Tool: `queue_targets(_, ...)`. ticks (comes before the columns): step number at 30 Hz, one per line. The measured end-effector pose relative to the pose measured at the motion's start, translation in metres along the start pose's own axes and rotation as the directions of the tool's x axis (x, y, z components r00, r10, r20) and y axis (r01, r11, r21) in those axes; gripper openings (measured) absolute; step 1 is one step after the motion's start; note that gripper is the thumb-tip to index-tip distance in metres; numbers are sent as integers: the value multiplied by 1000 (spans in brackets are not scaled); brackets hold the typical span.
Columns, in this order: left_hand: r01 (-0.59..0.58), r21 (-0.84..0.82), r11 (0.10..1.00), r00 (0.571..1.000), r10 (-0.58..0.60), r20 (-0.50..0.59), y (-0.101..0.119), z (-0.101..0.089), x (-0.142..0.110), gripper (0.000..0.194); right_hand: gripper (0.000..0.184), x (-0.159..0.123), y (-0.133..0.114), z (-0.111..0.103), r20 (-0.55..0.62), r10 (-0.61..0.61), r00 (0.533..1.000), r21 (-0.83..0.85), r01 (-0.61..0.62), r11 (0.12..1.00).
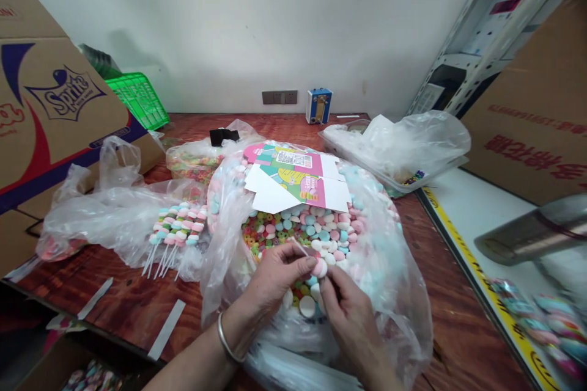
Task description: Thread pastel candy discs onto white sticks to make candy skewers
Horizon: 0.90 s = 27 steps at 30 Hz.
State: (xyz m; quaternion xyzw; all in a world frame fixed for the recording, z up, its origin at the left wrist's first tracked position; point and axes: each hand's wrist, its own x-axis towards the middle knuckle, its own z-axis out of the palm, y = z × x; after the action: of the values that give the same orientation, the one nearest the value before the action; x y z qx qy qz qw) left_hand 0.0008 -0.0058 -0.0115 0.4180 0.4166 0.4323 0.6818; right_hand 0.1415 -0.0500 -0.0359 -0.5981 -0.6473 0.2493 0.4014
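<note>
My left hand (282,269), with a bangle at the wrist, is closed on a thin white stick (300,247). A pink and white candy (320,267) sits at its thumb tip. The fingers of my right hand (346,299) are pinched at the lower edge of that same candy. Both hands are over a large open plastic bag (408,293) filled with round pastel candies (328,235) and coloured candy rings (263,229). Lying on the heap is a flat printed card box (298,176). To the left rest several finished-looking candy skewers (178,226) on clear plastic.
A Sprite carton (68,98) stands at left, near a green basket (140,98). Behind the bag is a small blue box (318,105). A plastic-covered tray (394,146) sits back right; a metal flask (527,232) lies at the right. Below left, an open box holds wrapped pieces (94,377).
</note>
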Motion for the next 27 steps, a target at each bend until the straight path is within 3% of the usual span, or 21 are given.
queue_targets(3, -153, 364, 919, 981, 186, -59, 7, -2, 22, 24, 29, 31, 13, -5, -46, 45, 998, -150, -52, 987)
queue_targets(6, -310, 759, 573, 891, 453, 22, 7, -4, 45, 20, 32, 60, 21, -8, -46, 43, 998, -216, -52, 975)
queue_targets(8, -315, 868, 383, 874, 475, 108, 3, -3, 56, 21, 31, 74, 23, -9, -26, 32, 999, -265, -37, 963)
queue_targets(11, -275, 924, 266, 888, 439, 137, -7, 0, 63, 24, 29, 87, 24, -6, 22, 26, 999, -319, -17, 948)
queue_targets(16, -223, 947, 230, 886, 454, 98, -14, 2, 62, 30, 26, 90, 27, -2, 47, 34, 998, -282, -20, 959)
queue_targets(19, -249, 933, 259, 869, 485, 97, -15, 1, 61, 26, 23, 84, 27, -4, 17, 48, 999, -175, -44, 984)
queue_targets(23, -264, 889, 373, 868, 494, 51, -16, -4, 63, 20, 30, 67, 25, -10, -19, 93, 996, 72, -91, 993)
queue_targets(27, -286, 789, 544, 880, 476, -9, -11, -2, 62, 30, 40, 52, 24, -9, 23, 141, 990, 343, -140, 929)
